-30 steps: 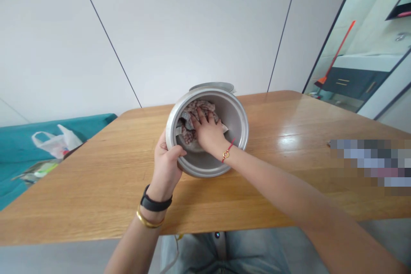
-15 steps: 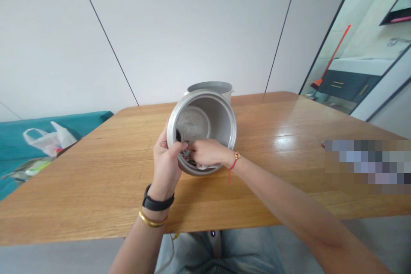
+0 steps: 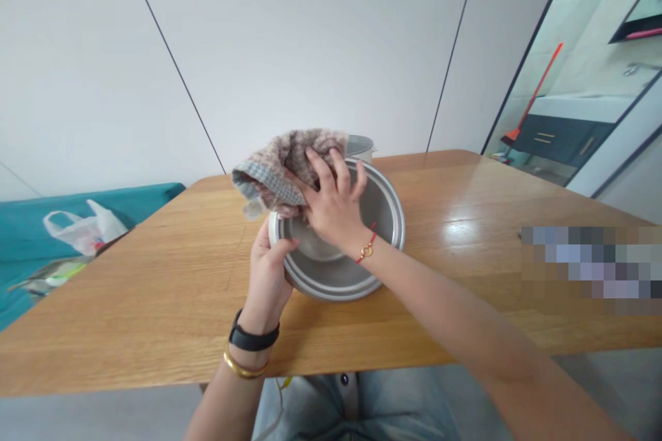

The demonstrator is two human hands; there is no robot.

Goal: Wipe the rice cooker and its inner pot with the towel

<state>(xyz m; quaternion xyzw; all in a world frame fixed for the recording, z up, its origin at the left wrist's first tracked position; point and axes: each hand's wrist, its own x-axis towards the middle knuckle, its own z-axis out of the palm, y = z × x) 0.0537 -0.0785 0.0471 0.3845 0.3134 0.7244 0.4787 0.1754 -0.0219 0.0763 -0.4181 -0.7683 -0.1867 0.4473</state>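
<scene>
A round metal pot (image 3: 383, 210) rests on the wooden table (image 3: 155, 275), tilted toward me. My left hand (image 3: 269, 269) grips its near-left rim, thumb over the edge. My right hand (image 3: 334, 203) presses a crumpled brown and grey checked cloth (image 3: 282, 165) against the pot's far-left rim, fingers spread over the fabric. Most of the cloth bulges outside and above the rim. The inside of the pot is bare metal.
A second metal vessel (image 3: 359, 145) peeks out behind the pot. A white plastic bag (image 3: 85, 227) lies on a teal surface (image 3: 21, 220) at the left. A blurred-out patch covers the table's right side. A doorway with an orange broom (image 3: 532, 93) is at the right.
The right hand has drawn the cloth up from the pot's near inner wall to its far-left rim. The pot has tipped back, mouth now more upward. The left hand keeps its grip.
</scene>
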